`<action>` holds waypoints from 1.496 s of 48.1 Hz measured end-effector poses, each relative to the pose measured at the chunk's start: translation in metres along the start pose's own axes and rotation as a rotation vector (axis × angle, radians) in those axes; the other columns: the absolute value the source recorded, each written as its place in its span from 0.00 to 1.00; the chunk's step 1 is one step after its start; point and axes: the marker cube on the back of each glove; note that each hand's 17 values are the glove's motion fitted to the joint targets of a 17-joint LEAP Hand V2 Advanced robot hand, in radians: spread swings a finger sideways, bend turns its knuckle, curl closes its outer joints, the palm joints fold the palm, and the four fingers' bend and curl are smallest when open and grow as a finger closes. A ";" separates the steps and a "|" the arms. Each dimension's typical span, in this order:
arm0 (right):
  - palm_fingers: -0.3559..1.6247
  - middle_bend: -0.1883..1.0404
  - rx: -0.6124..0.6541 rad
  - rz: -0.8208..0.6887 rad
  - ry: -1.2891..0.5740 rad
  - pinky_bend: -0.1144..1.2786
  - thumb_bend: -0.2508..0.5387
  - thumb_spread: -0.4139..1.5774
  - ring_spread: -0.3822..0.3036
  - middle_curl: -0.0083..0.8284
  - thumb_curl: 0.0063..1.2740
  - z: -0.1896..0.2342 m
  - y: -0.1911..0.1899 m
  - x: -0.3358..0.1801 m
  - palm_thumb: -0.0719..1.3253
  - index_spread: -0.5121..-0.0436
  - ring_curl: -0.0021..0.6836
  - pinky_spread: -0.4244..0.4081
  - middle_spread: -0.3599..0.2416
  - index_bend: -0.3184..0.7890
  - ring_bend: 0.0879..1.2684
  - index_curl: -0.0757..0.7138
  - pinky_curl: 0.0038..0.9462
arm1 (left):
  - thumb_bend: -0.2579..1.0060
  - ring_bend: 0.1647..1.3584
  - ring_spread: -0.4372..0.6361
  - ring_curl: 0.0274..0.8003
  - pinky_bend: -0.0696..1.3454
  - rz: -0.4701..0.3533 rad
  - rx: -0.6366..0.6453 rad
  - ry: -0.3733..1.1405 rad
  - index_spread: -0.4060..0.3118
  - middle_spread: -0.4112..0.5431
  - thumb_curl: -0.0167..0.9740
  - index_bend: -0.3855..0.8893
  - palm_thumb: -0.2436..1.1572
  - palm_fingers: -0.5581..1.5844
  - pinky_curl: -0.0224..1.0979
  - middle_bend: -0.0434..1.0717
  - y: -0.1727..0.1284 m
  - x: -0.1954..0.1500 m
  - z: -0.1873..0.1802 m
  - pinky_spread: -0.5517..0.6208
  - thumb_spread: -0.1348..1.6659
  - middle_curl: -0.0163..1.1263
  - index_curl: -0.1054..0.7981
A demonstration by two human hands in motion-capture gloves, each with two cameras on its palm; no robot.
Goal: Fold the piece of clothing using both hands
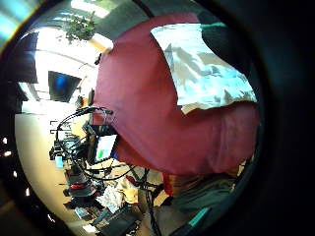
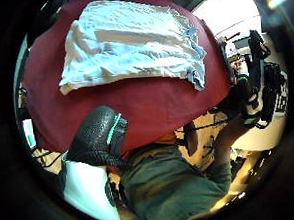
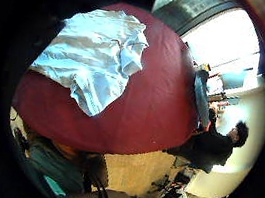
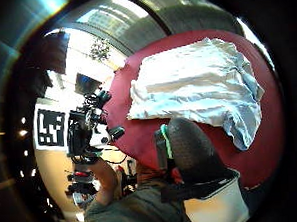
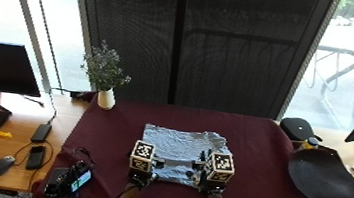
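A light blue garment (image 5: 183, 152) lies folded into a rough rectangle in the middle of the dark red tablecloth (image 5: 262, 149). My left hand (image 5: 135, 177) and right hand (image 5: 211, 187) hover side by side at the garment's near edge. The palm views show the garment (image 2: 133, 40) (image 4: 197, 83) lying free some way below the palms, with nothing between the fingers. A gloved thumb (image 2: 96, 135) juts into the left thumb side palm view, and another thumb (image 4: 191, 154) into the right one. One corner of the garment (image 3: 94, 100) is rumpled and sticks out.
A white vase with a plant (image 5: 105, 96) stands at the table's far left corner. A black round dish (image 5: 325, 180) lies at the right edge. A small device with a screen (image 5: 70, 180) sits at the near left corner. Side desks hold monitors and a keyboard.
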 end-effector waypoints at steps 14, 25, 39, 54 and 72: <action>0.18 0.29 -0.061 -0.023 0.003 0.65 0.39 0.78 0.84 0.21 0.22 -0.001 0.003 0.007 0.36 0.30 0.25 0.92 0.68 0.43 0.18 0.37 0.34 | 0.19 0.39 0.48 0.37 0.36 0.038 -0.070 0.040 0.50 0.38 0.30 0.39 0.46 0.45 0.26 0.38 0.007 0.007 0.006 0.67 0.64 0.33 0.27; 0.17 0.29 -0.131 -0.034 0.059 0.69 0.33 0.77 0.85 0.23 0.25 -0.007 0.014 0.011 0.41 0.30 0.29 0.91 0.69 0.41 0.19 0.38 0.36 | 0.18 0.40 0.48 0.39 0.37 0.078 -0.071 0.061 0.50 0.38 0.33 0.39 0.47 0.44 0.28 0.37 0.015 0.005 -0.004 0.67 0.63 0.35 0.31; 0.16 0.29 -0.259 0.023 0.084 0.72 0.29 0.74 0.87 0.26 0.27 0.016 0.003 0.033 0.46 0.30 0.33 0.89 0.71 0.39 0.20 0.36 0.38 | 0.18 0.40 0.49 0.40 0.38 0.098 -0.095 0.094 0.50 0.38 0.35 0.39 0.48 0.43 0.31 0.34 0.005 0.008 0.013 0.66 0.61 0.37 0.33; 0.14 0.29 -0.452 0.075 0.097 0.75 0.30 0.71 0.87 0.27 0.28 0.091 -0.012 0.060 0.50 0.31 0.36 0.85 0.72 0.36 0.22 0.32 0.38 | 0.19 0.42 0.49 0.41 0.40 0.091 -0.303 0.070 0.50 0.40 0.38 0.38 0.52 0.42 0.33 0.31 -0.019 0.012 0.087 0.66 0.61 0.37 0.34; 0.24 0.31 -0.535 0.060 0.009 0.68 0.32 0.70 0.75 0.30 0.30 0.089 0.000 0.056 0.60 0.34 0.40 0.77 0.63 0.46 0.30 0.34 0.35 | 0.19 0.40 0.41 0.40 0.38 0.047 -0.347 0.088 0.43 0.35 0.39 0.45 0.61 0.50 0.34 0.31 -0.001 0.011 0.080 0.60 0.64 0.38 0.40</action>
